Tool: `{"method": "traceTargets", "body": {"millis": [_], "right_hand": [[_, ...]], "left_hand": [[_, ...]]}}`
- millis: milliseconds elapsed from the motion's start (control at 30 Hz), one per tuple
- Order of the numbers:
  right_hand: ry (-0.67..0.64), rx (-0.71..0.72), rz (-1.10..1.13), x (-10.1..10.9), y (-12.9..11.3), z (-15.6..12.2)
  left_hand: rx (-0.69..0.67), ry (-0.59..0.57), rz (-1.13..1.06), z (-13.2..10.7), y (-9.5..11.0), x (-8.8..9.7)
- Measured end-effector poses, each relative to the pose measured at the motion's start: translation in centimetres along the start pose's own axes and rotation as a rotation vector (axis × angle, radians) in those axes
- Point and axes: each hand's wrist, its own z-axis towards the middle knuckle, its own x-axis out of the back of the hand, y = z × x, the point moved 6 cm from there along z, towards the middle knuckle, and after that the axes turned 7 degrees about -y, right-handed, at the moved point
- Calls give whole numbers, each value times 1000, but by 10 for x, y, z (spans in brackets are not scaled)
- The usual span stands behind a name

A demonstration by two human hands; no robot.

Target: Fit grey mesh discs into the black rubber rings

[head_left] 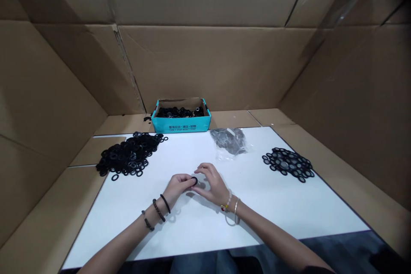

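Observation:
My left hand (178, 186) pinches a small black ring (194, 180) just above the white table top (276, 205), near its middle. My right hand (212, 183) meets it from the right, fingers curled, fingertips at the same ring. A big heap of black rings (128, 155) lies at the table's left. A smaller heap of black rings with inserts (288, 164) lies at the right. Bracelets circle both wrists.
A teal cardboard box (180, 125) holding more black rings stands at the table's back edge. A clear plastic bag of grey parts (229, 141) lies to its right. Brown cardboard walls enclose the table on three sides.

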Motion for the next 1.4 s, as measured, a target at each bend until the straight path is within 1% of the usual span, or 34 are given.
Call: {"method": "traceTargets", "body": {"millis": [67, 133, 200, 300, 367, 433, 533, 600, 667, 833, 900, 967, 1000, 1067, 1100, 1133, 1200, 1233, 1300, 1333, 1367, 1400], "right_hand": [[-63, 38, -29, -1, -4, 0], [-76, 63, -58, -1, -7, 1], [-35, 51, -83, -2, -6, 1], [56, -28, -140, -4, -2, 1], [76, -59, -175, -4, -2, 1], [25, -33, -178, -4, -6, 2], [-96, 55, -156, -2, -14, 1], [-118, 98, -167, 0, -16, -1], [-90, 105, -186, 3, -14, -2], [-2, 28, -228, 0, -9, -3], [6, 28, -257, 2, -9, -1], [9, 34, -311, 13, -6, 2], [15, 29, -351, 23, -1, 2], [20, -19, -450, 52, 19, -3], [9, -77, -510, 70, 36, -9], [-29, -152, -562, 88, 57, -18], [-118, -303, -675, 126, 103, -44], [-141, -381, -737, 146, 126, -60], [-198, -518, -805, 177, 165, -94], [-189, -578, -829, 189, 178, -109], [-160, -613, -838, 199, 187, -121], [-131, -625, -843, 206, 192, -131]], "left_hand": [[3, -1, -2, 0, 1, -1], [0, 3, 1, -1, 1, -1], [-2, 9, 4, 0, 0, -1], [-3, 20, 10, 0, 0, -2], [-8, 23, 16, -1, 1, -2], [-16, 16, 21, -2, 2, -4], [-26, -3, 24, -3, 4, -6], [-32, -13, 34, -2, 4, -6], [-41, -13, 59, -1, 3, -6], [-81, -6, 151, -2, 1, -9], [-118, 4, 201, -3, 4, -11], [-182, 50, 270, -3, 14, -6], [-219, 93, 315, -4, 22, 0], [-295, 217, 425, -5, 43, 21], [-328, 292, 487, -8, 55, 36], [-362, 375, 549, -11, 69, 53], [-419, 553, 656, -20, 95, 89], [-436, 638, 701, -26, 105, 106], [-446, 790, 768, -36, 120, 137], [-440, 881, 839, -42, 125, 149], [-411, 988, 999, -46, 128, 156], [-378, 1052, 1141, -48, 130, 161]]}}
